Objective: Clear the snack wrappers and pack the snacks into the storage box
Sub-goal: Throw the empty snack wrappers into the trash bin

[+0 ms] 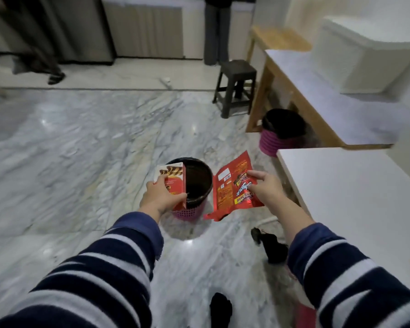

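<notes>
Grey-veined marble floor (81,143) fills most of the view, glossy with spots of reflected light. Nearest the camera, two arms in navy-and-white striped sleeves (109,263) reach forward and down. A dark foot shape shows at the bottom edge, blurred.

The left hand (160,196) is closed around a red and white wafer-roll box (172,179), thumb on its near edge, fingers wrapped over the front face. The box is held upright, over the left part of the bin's mouth. The right hand (266,187) pinches an opened red snack wrapper (234,188) by its right edge, fingers curled over the front; the wrapper hangs flattened and slightly tilted, just to the right of the bin and apart from the box.

Beneath both hands stands a round bin (199,185) with a black liner and a pink perforated wall, resting on the floor. To the right, the corner of a white table (350,197) comes close to the right forearm. A small dark object (273,247) lies on the floor below that corner; what it is cannot be told.

Farther back, a second pink bin (279,133) with a black liner sits beside a wooden-legged table (301,91) bearing a large white box (365,58). A dark plastic stool (236,87) stands to its left. Along the far wall are grey panels and cabinet fronts, blurred.
</notes>
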Demonstrator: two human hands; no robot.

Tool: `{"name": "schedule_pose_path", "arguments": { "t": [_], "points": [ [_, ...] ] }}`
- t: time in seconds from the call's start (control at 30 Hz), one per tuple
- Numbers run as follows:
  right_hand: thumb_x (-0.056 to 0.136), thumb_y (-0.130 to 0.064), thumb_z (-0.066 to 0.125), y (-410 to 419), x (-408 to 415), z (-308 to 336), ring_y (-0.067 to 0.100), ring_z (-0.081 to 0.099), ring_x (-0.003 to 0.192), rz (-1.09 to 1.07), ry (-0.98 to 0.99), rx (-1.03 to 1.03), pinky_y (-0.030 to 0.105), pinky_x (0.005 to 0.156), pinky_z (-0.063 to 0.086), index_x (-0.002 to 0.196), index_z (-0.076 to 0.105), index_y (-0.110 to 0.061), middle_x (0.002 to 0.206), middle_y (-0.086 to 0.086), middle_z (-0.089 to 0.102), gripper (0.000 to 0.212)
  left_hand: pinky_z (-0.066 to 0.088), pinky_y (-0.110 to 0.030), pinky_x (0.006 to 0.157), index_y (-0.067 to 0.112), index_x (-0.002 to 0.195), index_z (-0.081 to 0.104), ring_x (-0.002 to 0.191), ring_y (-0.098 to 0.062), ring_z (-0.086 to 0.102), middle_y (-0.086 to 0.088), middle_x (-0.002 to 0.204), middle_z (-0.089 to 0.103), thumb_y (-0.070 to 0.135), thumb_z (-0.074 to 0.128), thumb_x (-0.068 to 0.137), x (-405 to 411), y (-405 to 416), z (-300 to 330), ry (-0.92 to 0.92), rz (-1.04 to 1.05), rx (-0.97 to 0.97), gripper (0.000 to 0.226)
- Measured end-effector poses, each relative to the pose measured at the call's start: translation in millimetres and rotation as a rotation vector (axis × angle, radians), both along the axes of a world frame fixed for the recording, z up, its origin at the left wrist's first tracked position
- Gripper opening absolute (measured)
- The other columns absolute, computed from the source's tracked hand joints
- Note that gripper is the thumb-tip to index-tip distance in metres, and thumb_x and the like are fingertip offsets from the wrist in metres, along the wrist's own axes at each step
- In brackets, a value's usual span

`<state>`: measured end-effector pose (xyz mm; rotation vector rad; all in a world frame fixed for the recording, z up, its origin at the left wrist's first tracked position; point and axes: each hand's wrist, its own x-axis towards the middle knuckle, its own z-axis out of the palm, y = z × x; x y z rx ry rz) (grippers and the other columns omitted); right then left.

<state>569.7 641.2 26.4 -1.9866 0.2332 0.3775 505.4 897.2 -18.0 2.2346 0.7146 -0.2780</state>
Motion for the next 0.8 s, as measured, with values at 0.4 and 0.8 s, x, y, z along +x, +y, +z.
{"name": "schedule_pose_path", "arguments": {
  "t": [0.4,0.8],
  "points": [
    [0.087,0.006,0.057,111.5,205.7,-90.4,0.028,0.067,0.098,0.132,0.155,-0.146,0.037,0.083,0.058,0.126,0.061,-0.02,0.119,0.009,0.063,0.047,0.052,-0.047,0.089,0.032,0.143,0.028,0.113,-0.033,0.052,-0.005,0.136,0.034,0.052,0.073,0.064,165.4,74.1,-85.1,0.15,0.177,-0.136,0.094],
    [0.086,-0.001,0.06,211.6,322.9,-303.9,0.015,0.062,0.08,0.163,0.219,-0.323,0.02,0.065,0.046,0.118,0.065,-0.019,0.112,0.006,0.068,0.037,0.045,-0.045,0.101,0.035,0.143,0.027,0.123,-0.032,0.047,-0.008,0.142,0.03,0.056,0.072,0.066,313.2,127.7,-287.5,0.31,0.184,-0.18,0.092]
  ]
}}
